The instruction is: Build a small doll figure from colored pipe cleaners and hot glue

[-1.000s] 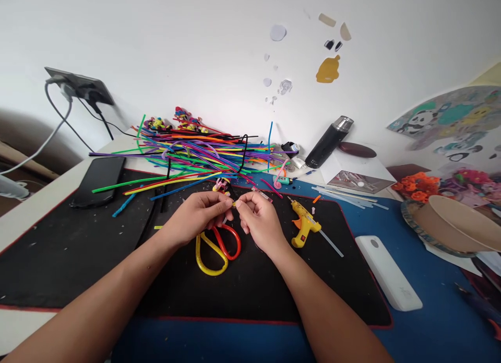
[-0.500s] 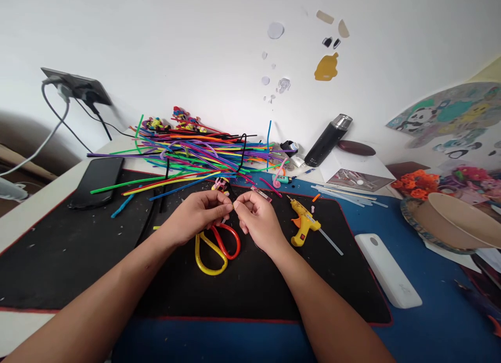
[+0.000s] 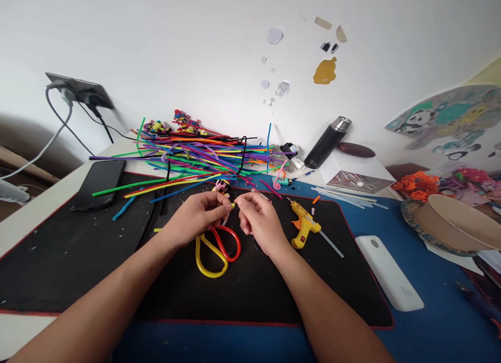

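Note:
My left hand (image 3: 198, 217) and my right hand (image 3: 258, 219) meet fingertip to fingertip above the black mat (image 3: 78, 258). Both are closed in a pinch on a tiny yellow piece (image 3: 233, 206) held between them. Right under the hands lie scissors (image 3: 217, 245) with one red and one yellow handle loop. A small pink and yellow figure (image 3: 221, 185) sits just beyond my left fingers. A big heap of coloured pipe cleaners (image 3: 195, 151) lies behind it.
A yellow glue gun (image 3: 303, 224) lies right of my right hand, with clear glue sticks (image 3: 344, 196) beyond. A black phone (image 3: 99, 183) rests at the mat's left, a white oblong case (image 3: 391, 273) at the right. A black flask (image 3: 326, 142), a box and paper bowls (image 3: 450, 222) stand further right.
Both hands stay together over the scissors, with only slight finger movement on the tiny yellow piece. The view has shifted a little.

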### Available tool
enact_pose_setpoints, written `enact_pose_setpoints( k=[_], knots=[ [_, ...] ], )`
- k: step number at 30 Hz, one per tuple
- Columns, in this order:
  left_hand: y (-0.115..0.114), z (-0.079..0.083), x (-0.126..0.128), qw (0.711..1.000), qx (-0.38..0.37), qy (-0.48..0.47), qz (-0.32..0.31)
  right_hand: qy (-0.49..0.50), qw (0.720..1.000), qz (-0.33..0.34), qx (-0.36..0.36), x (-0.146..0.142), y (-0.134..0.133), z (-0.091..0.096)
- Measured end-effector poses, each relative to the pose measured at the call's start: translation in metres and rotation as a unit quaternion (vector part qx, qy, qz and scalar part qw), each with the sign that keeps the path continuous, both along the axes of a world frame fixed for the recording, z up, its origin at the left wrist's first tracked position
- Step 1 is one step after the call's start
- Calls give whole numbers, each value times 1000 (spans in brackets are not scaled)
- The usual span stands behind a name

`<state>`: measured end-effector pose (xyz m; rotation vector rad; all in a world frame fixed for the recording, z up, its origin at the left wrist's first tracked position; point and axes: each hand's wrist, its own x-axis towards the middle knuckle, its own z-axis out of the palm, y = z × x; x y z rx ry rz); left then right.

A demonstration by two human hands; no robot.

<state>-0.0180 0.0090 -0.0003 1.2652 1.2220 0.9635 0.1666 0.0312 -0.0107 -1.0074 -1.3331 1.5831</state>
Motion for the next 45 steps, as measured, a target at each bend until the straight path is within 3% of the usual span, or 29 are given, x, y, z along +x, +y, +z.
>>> enact_pose_setpoints(
  k=[9,19,35,45],
  knots=[
    [-1,-1,0,999,36,39,-9,-23,1000,20,-1,-2,-2,-4],
    [0,1,2,1000,-12,-8,4,-27,999,37,12,-2,-4,-1],
    [4,-8,-3,996,-25,-80,37,-34,997,74,3,-5,-5,-3],
    [1,-3,-1,998,-21,-48,35,-21,999,50,10,-2,-4,-2]
  ],
)
